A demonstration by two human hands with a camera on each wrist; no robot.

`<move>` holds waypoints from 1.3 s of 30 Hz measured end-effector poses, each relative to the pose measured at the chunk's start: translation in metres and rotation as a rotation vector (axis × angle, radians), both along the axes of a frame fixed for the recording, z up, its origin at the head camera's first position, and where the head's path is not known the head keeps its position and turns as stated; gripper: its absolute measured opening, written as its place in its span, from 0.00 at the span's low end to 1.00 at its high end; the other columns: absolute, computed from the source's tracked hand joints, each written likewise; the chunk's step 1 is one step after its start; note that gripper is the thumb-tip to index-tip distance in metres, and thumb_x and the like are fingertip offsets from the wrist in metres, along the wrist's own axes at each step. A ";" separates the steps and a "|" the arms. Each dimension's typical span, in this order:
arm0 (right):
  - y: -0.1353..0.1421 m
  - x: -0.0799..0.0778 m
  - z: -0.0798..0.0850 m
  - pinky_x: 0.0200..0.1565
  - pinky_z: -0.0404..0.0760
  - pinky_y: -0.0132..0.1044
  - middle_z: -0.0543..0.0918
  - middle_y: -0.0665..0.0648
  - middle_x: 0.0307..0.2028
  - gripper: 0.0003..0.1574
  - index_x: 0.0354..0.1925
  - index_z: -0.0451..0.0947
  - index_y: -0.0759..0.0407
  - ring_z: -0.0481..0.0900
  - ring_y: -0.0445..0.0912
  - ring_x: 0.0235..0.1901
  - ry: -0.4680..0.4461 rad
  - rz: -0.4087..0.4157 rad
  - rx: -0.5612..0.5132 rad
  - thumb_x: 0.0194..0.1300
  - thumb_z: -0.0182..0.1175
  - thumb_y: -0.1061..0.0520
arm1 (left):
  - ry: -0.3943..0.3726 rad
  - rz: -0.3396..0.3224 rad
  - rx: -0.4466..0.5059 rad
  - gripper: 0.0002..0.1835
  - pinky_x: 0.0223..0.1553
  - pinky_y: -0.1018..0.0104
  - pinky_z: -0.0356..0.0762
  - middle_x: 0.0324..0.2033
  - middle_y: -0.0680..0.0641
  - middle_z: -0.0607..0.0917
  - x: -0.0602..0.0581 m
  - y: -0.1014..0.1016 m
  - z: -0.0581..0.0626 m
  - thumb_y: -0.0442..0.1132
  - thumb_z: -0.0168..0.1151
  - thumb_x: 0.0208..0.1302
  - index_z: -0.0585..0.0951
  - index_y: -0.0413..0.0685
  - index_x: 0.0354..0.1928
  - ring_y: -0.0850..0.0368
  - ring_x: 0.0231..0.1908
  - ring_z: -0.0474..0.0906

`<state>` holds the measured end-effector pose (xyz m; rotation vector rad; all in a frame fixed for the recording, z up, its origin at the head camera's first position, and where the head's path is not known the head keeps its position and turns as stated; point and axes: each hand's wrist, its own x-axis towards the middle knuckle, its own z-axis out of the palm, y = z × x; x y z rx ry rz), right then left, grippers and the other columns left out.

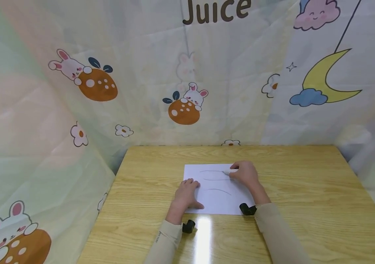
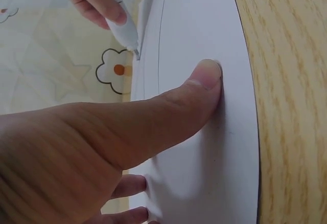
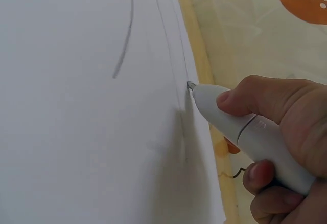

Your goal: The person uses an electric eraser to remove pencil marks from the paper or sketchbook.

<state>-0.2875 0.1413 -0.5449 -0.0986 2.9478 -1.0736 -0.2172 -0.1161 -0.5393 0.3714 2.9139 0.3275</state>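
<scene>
A white sheet of paper (image 1: 214, 203) lies on the wooden table, with three curved pencil lines on it. My right hand (image 1: 247, 174) grips a thick white electric eraser (image 3: 219, 109), thumb and fingers around its body. Its small tip meets the uppermost line (image 3: 182, 45) near the paper's far edge. My left hand (image 1: 185, 194) presses on the sheet's left part, thumb (image 2: 204, 78) and fingers spread apart. In the left wrist view the eraser (image 2: 124, 32) points down at the sheet, beyond the left thumb.
The wooden table (image 1: 306, 183) extends on both sides of the paper. A printed cloth (image 1: 141, 73) with rabbits, flowers and a moon hangs behind the table and along its sides. Black wrist mounts (image 1: 189, 226) sit by both cuffs.
</scene>
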 end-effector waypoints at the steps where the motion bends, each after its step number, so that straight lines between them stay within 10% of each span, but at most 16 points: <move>1: -0.001 0.000 0.000 0.40 0.79 0.47 0.86 0.58 0.38 0.14 0.37 0.87 0.60 0.80 0.52 0.38 0.000 -0.006 -0.002 0.50 0.71 0.56 | 0.002 0.001 -0.001 0.45 0.54 0.49 0.75 0.62 0.42 0.72 0.000 0.000 0.000 0.58 0.82 0.33 0.78 0.50 0.58 0.42 0.62 0.65; 39: -0.011 0.004 0.006 0.39 0.80 0.47 0.86 0.59 0.38 0.14 0.37 0.87 0.62 0.80 0.52 0.37 -0.034 -0.057 -0.026 0.49 0.71 0.57 | 0.011 0.007 0.010 0.45 0.54 0.49 0.74 0.62 0.43 0.72 0.003 -0.002 0.001 0.58 0.82 0.34 0.78 0.50 0.58 0.43 0.63 0.65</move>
